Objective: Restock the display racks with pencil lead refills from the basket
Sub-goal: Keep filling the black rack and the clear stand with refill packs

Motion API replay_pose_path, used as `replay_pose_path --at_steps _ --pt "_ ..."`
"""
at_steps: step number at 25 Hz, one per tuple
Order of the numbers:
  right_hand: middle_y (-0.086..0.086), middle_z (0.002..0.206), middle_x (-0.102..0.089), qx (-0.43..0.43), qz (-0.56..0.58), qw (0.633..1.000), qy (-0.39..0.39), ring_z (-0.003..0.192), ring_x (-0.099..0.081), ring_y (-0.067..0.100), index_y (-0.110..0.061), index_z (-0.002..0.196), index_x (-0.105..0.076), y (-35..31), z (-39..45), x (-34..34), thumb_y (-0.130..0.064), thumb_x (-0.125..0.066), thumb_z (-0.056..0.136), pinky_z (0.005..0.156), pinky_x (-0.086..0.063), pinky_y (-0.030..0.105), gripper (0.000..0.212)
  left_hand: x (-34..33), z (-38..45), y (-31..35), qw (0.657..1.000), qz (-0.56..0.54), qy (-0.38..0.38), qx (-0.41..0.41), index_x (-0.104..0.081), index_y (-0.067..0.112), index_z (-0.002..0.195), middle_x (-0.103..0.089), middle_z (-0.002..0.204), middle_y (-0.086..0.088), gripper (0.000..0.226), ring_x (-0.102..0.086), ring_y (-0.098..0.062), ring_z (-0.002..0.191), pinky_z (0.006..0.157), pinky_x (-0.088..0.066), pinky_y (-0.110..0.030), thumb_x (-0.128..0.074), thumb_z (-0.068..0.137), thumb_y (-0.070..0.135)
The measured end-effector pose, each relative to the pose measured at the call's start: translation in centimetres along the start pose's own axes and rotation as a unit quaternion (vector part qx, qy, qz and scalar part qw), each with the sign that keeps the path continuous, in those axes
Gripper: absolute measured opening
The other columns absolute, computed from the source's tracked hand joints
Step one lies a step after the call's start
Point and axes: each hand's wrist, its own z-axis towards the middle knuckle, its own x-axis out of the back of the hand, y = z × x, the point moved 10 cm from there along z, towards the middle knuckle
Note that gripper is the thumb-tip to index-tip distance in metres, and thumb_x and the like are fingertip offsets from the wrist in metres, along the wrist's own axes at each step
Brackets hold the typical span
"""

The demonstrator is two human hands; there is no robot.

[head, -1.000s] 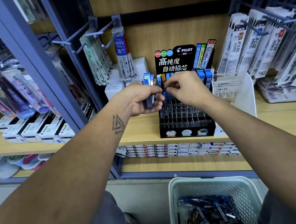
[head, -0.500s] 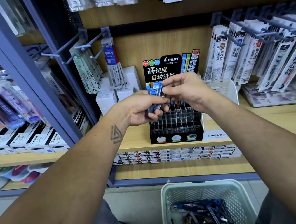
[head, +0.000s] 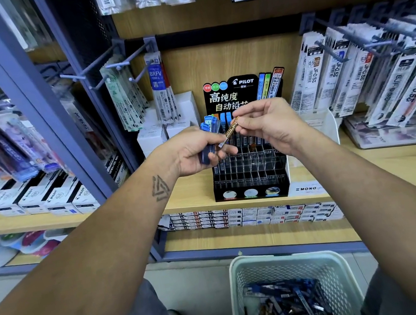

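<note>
My left hand (head: 195,154) grips a small bunch of blue-capped lead refill tubes (head: 208,141) in front of the black Pilot display rack (head: 252,175) on the wooden shelf. My right hand (head: 267,123) pinches the upper end of one orange refill tube (head: 230,132), which slants down toward my left fingers. The rack's clear slots are mostly bare, with a few blue tubes standing in its back row. On the floor below stands the pale mesh basket (head: 337,273) with several loose refill tubes inside.
White boxes (head: 151,136) stand left of the rack and a clear Mono holder (head: 324,122) right of it. Hanging refill packs (head: 380,81) fill the pegs at right and above. A blue metal upright (head: 36,97) divides the shelving. Small boxes line the lower shelf (head: 252,218).
My right hand has drawn an orange refill tube out of the bunch in my left hand and lifted it up and to the right. Both hands sit slightly higher before the rack.
</note>
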Motion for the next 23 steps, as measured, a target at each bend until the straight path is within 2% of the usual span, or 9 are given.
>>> replay_pose_path --at_steps 4,9,11,13,15,17,19,23 --pt "0.021 0.087 -0.073 0.017 -0.024 0.999 0.027 0.074 -0.072 0.022 0.003 0.102 -0.072 -0.9 -0.3 1.2 0.012 -0.068 0.085 0.070 -0.061 0.027 0.019 0.7 0.7 0.4 0.999 -0.007 0.044 -0.017 -0.056 0.003 0.099 -0.069 0.084 -0.022 0.003 -0.046 -0.010 0.046 0.036 -0.032 -0.014 -0.056 0.098 0.001" --pt "0.011 0.082 -0.077 0.071 -0.188 0.977 0.077 0.075 -0.074 0.019 -0.008 0.093 -0.076 -3.9 -0.1 4.9 0.006 -0.075 0.083 0.070 -0.059 0.028 0.017 0.6 1.6 1.1 0.995 0.040 0.087 -0.035 -0.058 -0.004 0.111 -0.070 0.096 -0.029 0.015 -0.047 -0.011 0.042 0.034 -0.032 -0.016 -0.058 0.096 0.000" --pt "0.006 0.077 -0.076 0.073 -0.231 0.968 0.066 0.071 -0.073 0.016 -0.013 0.086 -0.077 -4.4 -0.3 5.1 0.006 -0.075 0.082 0.070 -0.058 0.025 0.019 0.1 1.8 1.5 0.994 0.050 0.090 -0.043 -0.059 -0.005 0.108 -0.070 0.093 -0.029 0.013 -0.046 -0.011 0.042 0.034 -0.031 -0.016 -0.058 0.096 0.000" --pt "0.003 0.074 -0.075 0.055 -0.269 0.961 0.033 0.071 -0.072 0.016 -0.013 0.083 -0.076 -3.7 -0.2 4.3 0.008 -0.074 0.082 0.075 -0.060 0.029 0.021 -0.8 2.0 1.6 0.994 0.058 0.079 -0.042 -0.059 -0.005 0.104 -0.071 0.094 -0.031 0.009 -0.046 -0.012 0.042 0.034 -0.031 -0.016 -0.057 0.096 -0.001" --pt "0.002 0.078 -0.076 0.056 -0.342 0.938 0.013 0.078 -0.074 0.019 -0.014 0.085 -0.077 -2.7 0.3 3.6 0.005 -0.075 0.082 0.084 -0.061 0.036 0.019 -1.4 2.3 1.4 0.994 0.066 0.073 -0.039 -0.057 -0.006 0.107 -0.071 0.095 -0.033 0.012 -0.046 -0.012 0.041 0.032 -0.031 -0.017 -0.056 0.096 -0.002" --pt "-0.002 0.082 -0.075 0.079 -0.403 0.911 0.033 0.081 -0.073 0.015 -0.022 0.084 -0.078 -2.4 0.7 3.6 -0.001 -0.076 0.083 0.088 -0.060 0.038 0.021 -1.5 2.5 1.3 0.993 0.070 0.083 -0.039 -0.054 -0.008 0.114 -0.071 0.093 -0.033 0.018 -0.047 -0.012 0.040 0.032 -0.032 -0.017 -0.056 0.096 -0.003" --pt "-0.006 0.084 -0.074 0.103 -0.423 0.898 0.068 0.083 -0.071 0.011 -0.026 0.085 -0.078 -2.6 0.8 4.0 -0.005 -0.075 0.086 0.089 -0.059 0.036 0.021 -1.5 2.7 1.3 0.992 0.066 0.096 -0.040 -0.052 -0.008 0.116 -0.071 0.093 -0.032 0.021 -0.047 -0.012 0.039 0.032 -0.032 -0.017 -0.056 0.096 -0.003" --pt "-0.003 0.094 -0.074 0.124 -0.447 0.883 0.073 0.090 -0.069 0.012 -0.019 0.097 -0.079 -2.3 0.7 3.4 -0.006 -0.072 0.089 0.093 -0.057 0.032 0.017 -1.2 3.2 1.3 0.990 0.059 0.118 -0.045 -0.050 -0.004 0.115 -0.070 0.097 -0.032 0.022 -0.047 -0.011 0.037 0.033 -0.032 -0.017 -0.058 0.095 -0.004"
